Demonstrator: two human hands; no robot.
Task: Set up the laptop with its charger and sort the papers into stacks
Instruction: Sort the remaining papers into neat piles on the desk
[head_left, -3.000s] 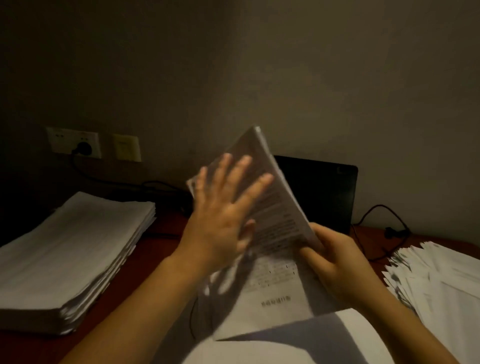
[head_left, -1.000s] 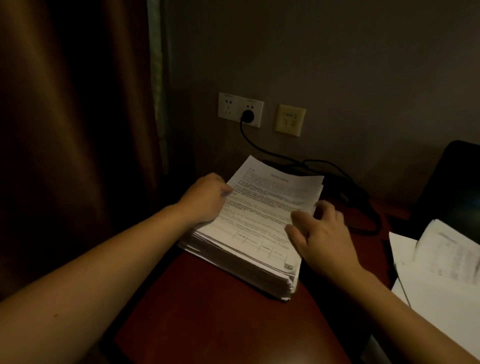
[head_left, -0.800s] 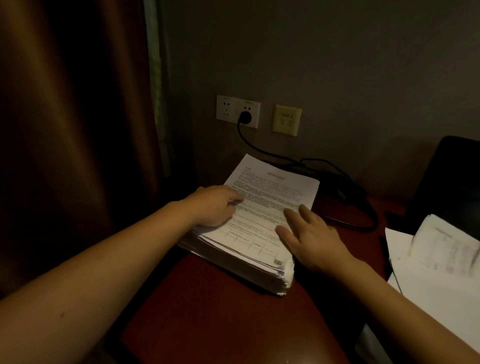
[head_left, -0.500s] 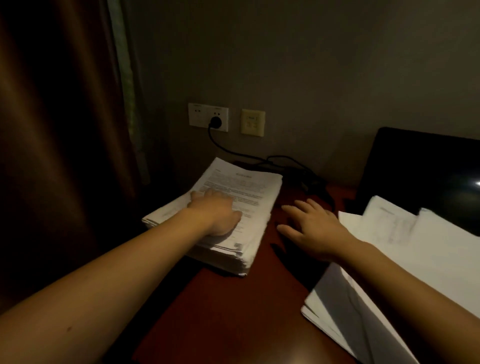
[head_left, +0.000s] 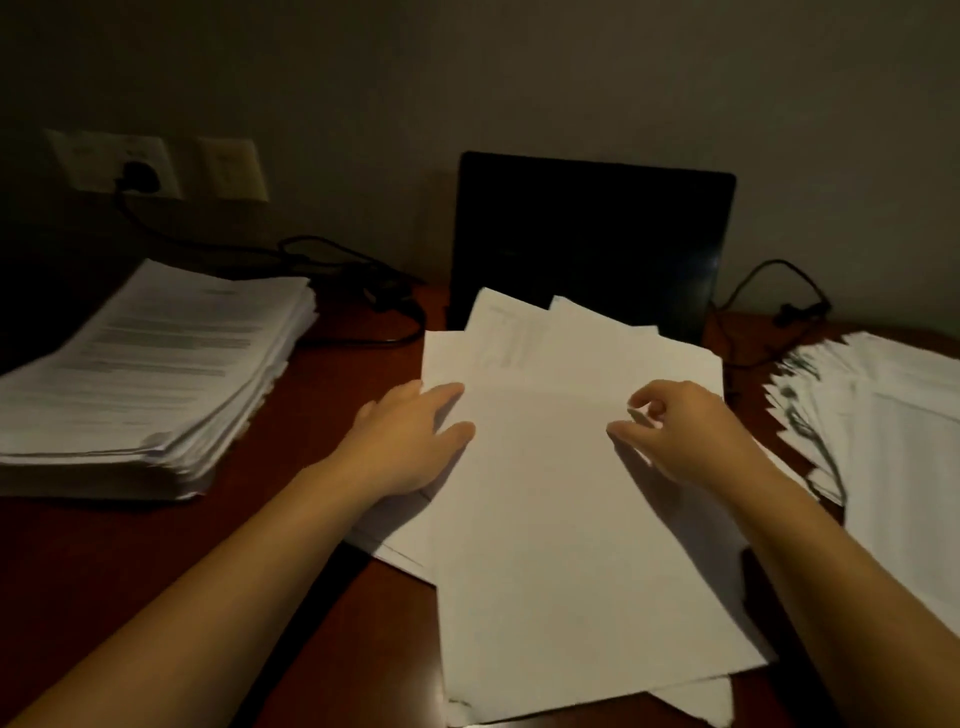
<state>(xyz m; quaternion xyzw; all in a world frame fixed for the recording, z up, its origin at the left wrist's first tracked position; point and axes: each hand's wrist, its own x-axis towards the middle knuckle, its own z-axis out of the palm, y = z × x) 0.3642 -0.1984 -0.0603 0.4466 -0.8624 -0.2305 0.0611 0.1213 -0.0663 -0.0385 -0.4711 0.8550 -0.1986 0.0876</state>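
A loose pile of white papers (head_left: 561, 519) lies in front of me on the dark red desk (head_left: 291, 597), covering the base of the open black laptop (head_left: 592, 239). My left hand (head_left: 410, 441) rests flat on the pile's left edge, fingers straight. My right hand (head_left: 680, 431) hovers over the pile's right part with fingers loosely curled, holding nothing. A neat thick printed stack (head_left: 150, 374) sits at the left. A fanned stack (head_left: 883, 431) lies at the right. The charger cable (head_left: 332, 270) runs from the wall socket (head_left: 135, 171) toward the laptop.
A second wall plate (head_left: 228, 169) sits beside the socket. Another thin black cable (head_left: 769, 296) loops on the desk right of the laptop. The wall stands close behind the desk. Bare desk shows between the left stack and the middle pile.
My view swung right from the left stack to the middle pile. Both hands left the printed stack; the left now rests on the loose papers, the right hovers above them.
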